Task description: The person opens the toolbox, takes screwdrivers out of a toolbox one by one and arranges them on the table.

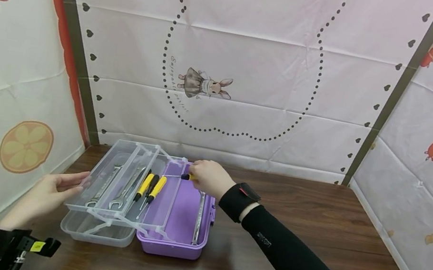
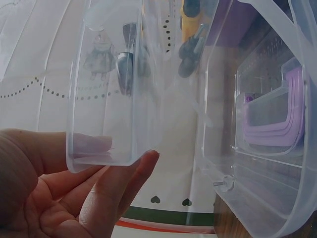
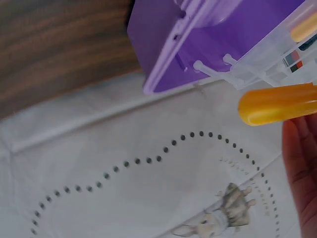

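A purple toolbox (image 1: 184, 250) stands open on the table, its clear fold-out tray (image 1: 111, 215) raised over the lid side at left. My left hand (image 1: 56, 191) holds the tray by its left edge; in the left wrist view, thumb and fingers lie on either side of the clear wall. At the box's far end my right hand (image 1: 211, 177) grips a screwdriver (image 3: 277, 104) by its yellow-and-black handle, the shaft pointing left over the tray. Yellow-and-black screwdrivers (image 1: 157, 188) and wrenches (image 1: 126, 191) lie in the tray.
Beneath the tray, the clear lid (image 1: 96, 234) lies on the wooden table (image 1: 287, 249). A long metal tool (image 1: 199, 219) rests along the box's right side, near a purple latch (image 1: 213, 214). Printed white cloth walls (image 1: 246, 63) enclose the table at the back and both sides.
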`<state>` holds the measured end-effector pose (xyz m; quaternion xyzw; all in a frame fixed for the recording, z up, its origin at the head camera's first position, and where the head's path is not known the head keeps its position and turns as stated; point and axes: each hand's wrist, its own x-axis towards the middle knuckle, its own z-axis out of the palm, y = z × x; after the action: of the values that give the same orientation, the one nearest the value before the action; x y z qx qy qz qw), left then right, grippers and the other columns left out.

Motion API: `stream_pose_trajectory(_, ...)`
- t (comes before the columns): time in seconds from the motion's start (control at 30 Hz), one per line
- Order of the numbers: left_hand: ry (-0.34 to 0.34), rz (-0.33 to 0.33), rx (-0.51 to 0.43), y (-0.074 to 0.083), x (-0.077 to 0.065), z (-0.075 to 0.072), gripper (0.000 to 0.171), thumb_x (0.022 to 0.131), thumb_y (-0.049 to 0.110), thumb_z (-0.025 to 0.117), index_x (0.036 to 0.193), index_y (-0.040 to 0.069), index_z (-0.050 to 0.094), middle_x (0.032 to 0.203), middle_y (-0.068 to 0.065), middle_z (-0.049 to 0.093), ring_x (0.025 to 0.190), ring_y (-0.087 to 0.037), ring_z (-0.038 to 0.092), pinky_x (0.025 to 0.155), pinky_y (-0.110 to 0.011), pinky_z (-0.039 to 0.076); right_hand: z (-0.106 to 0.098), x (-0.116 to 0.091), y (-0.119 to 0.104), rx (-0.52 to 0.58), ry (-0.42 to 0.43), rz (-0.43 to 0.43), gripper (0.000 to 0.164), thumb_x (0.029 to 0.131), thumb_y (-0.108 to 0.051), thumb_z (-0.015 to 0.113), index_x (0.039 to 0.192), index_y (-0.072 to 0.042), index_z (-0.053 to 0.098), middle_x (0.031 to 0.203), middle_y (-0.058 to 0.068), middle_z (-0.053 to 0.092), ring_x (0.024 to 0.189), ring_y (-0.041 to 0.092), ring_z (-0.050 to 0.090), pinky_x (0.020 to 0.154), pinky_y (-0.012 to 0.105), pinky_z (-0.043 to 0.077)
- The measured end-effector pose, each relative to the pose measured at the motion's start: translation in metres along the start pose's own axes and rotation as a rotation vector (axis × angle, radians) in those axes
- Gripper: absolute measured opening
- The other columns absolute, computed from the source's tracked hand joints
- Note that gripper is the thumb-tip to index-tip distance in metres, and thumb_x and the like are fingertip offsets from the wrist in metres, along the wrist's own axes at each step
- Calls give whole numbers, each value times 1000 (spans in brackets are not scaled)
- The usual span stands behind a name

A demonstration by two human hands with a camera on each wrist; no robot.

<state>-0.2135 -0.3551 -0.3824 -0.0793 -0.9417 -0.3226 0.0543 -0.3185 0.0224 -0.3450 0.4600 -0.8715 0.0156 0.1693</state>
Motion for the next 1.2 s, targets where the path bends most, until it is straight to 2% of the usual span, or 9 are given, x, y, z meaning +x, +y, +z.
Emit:
stream_pose_trajectory(0.2,3,-1,-2,0,-1,0,48,102,18,57,139,-11,48,135,-32,55,117,-44,59,73,-9,50,1,-16,10,261,47,214,6,83,-3,74,89,-3,74,83,7,73,74,18,65,70,29,54)
stream_pose_trajectory(0.37,11,15,-2,-1,-1,1,47,101,17,58,138,-11,50,133,-32,57,113,-39,63,73,-7,48,3,-30,19,445,86,400,7,83,-4,76,87,0,74,81,10,74,70,16,66,65,24,54)
stream_pose_trajectory(0.43,11,17,-2,-2,-1,1,47,101,18,58,138,-10,50,133,-31,57,110,-29,66,73,-7,47,3,-35,23,478,101,465,6,82,-5,77,83,0,74,78,9,74,67,15,65,62,22,52)
stream_pose_trajectory(0.6,3,3,-6,-2,0,1,49,101,19,57,140,-9,49,134,-31,56,113,-31,65,73,-7,48,1,-50,33,519,114,605,11,79,-9,80,76,0,75,73,9,73,62,15,63,61,24,51)
stream_pose_trajectory(0.63,0,3,-8,-2,0,0,49,102,20,57,140,-10,48,134,-32,55,115,-40,62,73,-8,48,1,-53,35,541,113,631,11,79,-9,81,76,0,75,72,10,73,61,16,63,61,25,52)
stream_pose_trajectory(0.77,0,-2,-3,-1,1,0,49,102,21,56,140,-9,48,135,-31,56,114,-36,63,73,-7,48,5,-67,43,582,111,712,14,78,-9,81,72,0,74,69,10,72,57,14,62,56,24,52)
stream_pose_trajectory(1.0,0,14,-16,-3,1,1,49,102,20,56,140,-10,48,134,-31,56,114,-33,63,73,-7,47,17,-91,56,666,48,844,14,81,-10,79,75,2,74,74,18,74,54,16,66,59,31,58)
stream_pose_trajectory(1.13,-4,5,-11,-3,1,0,50,102,22,56,141,-8,48,135,-30,56,111,-19,64,74,-7,47,31,-104,63,712,6,921,15,79,-10,79,73,3,73,74,22,73,58,24,70,64,39,60)
stream_pose_trajectory(1.2,-8,10,-11,-4,1,0,50,102,22,56,141,-9,48,136,-31,55,112,-23,65,74,-7,48,40,-109,65,742,-19,954,15,78,-9,80,73,3,73,72,22,73,60,26,72,64,39,61)
